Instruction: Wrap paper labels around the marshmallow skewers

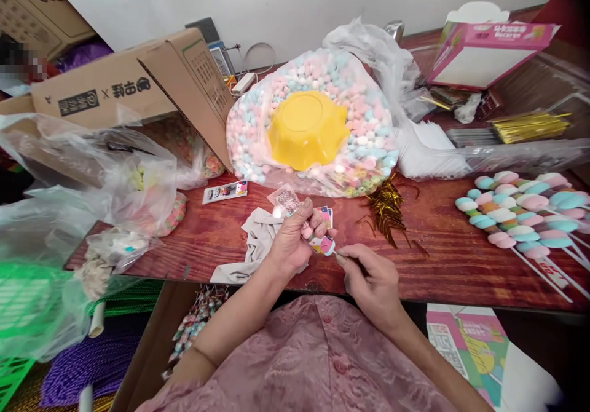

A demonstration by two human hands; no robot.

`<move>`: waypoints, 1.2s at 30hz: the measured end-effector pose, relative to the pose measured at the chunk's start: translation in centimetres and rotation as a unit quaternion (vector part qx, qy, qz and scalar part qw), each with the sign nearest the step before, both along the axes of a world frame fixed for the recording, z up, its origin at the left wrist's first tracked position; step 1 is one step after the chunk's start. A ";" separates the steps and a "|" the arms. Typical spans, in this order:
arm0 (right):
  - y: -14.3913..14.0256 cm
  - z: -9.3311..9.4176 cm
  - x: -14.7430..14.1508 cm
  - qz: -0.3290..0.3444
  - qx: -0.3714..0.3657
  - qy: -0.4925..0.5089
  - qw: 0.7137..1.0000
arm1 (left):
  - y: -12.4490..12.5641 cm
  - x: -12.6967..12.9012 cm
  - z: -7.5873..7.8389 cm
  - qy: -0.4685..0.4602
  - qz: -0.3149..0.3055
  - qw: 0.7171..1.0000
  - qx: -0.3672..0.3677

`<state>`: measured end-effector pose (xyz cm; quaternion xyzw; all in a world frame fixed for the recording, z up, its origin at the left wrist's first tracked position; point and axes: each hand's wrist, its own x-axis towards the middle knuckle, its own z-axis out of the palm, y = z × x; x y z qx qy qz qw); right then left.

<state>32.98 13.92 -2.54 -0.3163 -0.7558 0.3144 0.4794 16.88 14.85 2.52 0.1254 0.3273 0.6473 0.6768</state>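
My left hand (pixel 292 240) is closed around a small marshmallow stick (pixel 325 245) in a printed clear wrapper, over the table's front edge. Pink and pale blue pieces show between its fingers. My right hand (pixel 372 277) pinches the lower end of it, where a thin stick or tie comes out; the fingertips hide which. Under the left hand lie a crumpled grey cloth (pixel 258 240) and printed wrappers (pixel 284 200). Behind my hands, a big clear bag of pastel marshmallows (pixel 249 135) carries an upturned yellow bowl (pixel 306 130). A bunch of gold twist ties (pixel 388 212) lies to the right.
Several marshmallow sticks (pixel 525 215) are piled at the table's right. A pink-edged display box (pixel 491 55) and more gold ties (pixel 530 128) sit behind. At left stand an open cardboard box (pixel 96 92) and plastic bags (pixel 138 178). Below are purple cords (pixel 92 363).
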 end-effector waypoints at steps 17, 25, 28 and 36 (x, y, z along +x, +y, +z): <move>-1.0 -1.0 -1.0 0.024 -0.050 -0.007 0.998 | 0.1 -0.5 -1.4 -0.014 0.083 0.996 -0.022; -1.2 -0.2 -3.2 0.073 -0.408 0.210 0.885 | -0.9 0.8 -1.1 0.055 0.043 0.996 0.059; -0.7 0.4 -4.1 0.062 -0.397 0.250 0.881 | -0.9 1.4 -1.4 0.068 0.045 0.995 0.062; -0.4 0.4 -1.8 0.145 -0.287 -0.007 0.947 | -0.6 -0.2 -1.4 0.011 0.092 0.994 0.065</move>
